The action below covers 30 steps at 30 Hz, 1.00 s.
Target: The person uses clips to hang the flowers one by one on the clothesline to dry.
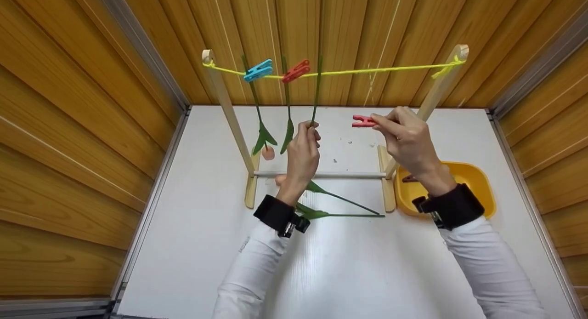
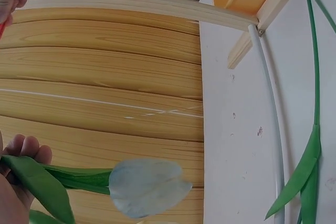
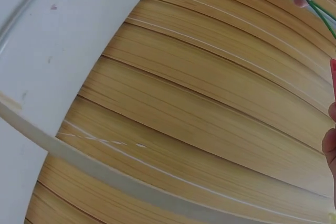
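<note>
My left hand (image 1: 303, 149) grips the green stem of an artificial tulip, whose white bloom (image 2: 149, 187) hangs downward in the left wrist view. Its stem (image 1: 318, 89) rises across the yellow line (image 1: 367, 71). To the right, my right hand (image 1: 409, 135) pinches a red clothespin (image 1: 364, 121) by one end, a little below the line. A blue clothespin (image 1: 258, 71) and another red clothespin (image 1: 296, 71) hold two stems upside down on the line, left of the held tulip. A pink bloom (image 1: 268, 152) hangs under the blue one.
The line is tied between two wooden posts (image 1: 229, 116) joined by a low white rod (image 1: 349, 174). Loose tulips (image 1: 340, 197) lie on the white table in front of it. A yellow basin (image 1: 480, 190) with clothespins inside stands at the right, partly behind my right wrist.
</note>
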### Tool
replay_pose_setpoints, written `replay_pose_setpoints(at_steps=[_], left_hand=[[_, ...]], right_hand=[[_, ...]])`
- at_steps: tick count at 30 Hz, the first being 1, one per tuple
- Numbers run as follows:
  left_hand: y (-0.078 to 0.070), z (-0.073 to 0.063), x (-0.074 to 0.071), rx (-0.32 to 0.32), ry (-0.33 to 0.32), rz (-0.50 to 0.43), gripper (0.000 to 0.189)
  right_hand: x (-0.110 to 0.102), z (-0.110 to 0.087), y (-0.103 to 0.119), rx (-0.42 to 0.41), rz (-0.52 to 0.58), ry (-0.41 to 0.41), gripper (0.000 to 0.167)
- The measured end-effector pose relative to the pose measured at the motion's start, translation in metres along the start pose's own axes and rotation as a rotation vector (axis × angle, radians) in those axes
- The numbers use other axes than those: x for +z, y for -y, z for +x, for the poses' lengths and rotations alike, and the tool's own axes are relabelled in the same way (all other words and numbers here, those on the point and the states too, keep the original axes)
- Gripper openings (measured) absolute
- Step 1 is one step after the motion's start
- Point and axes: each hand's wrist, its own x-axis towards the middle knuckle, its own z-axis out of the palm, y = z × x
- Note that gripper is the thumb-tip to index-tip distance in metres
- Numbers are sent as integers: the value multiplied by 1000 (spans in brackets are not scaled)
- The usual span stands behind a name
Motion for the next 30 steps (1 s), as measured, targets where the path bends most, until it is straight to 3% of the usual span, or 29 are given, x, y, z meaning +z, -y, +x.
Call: replay_pose_setpoints(at_steps=[10,17,22,30], left_hand=[[0,0,1,14,-6,4,23],[-1,-1,1,18,-10,12,23],[-1,1,0,22,-13,2,23],[-2,0,0,14,-16,11,23]], right_hand=[[-11,53,18,-45,-67,8,19],[-12,83,25,-84,-109,56,18],[-13,101,24,-101,-156,117,20],[-7,118,22,-37,-164,247,24]])
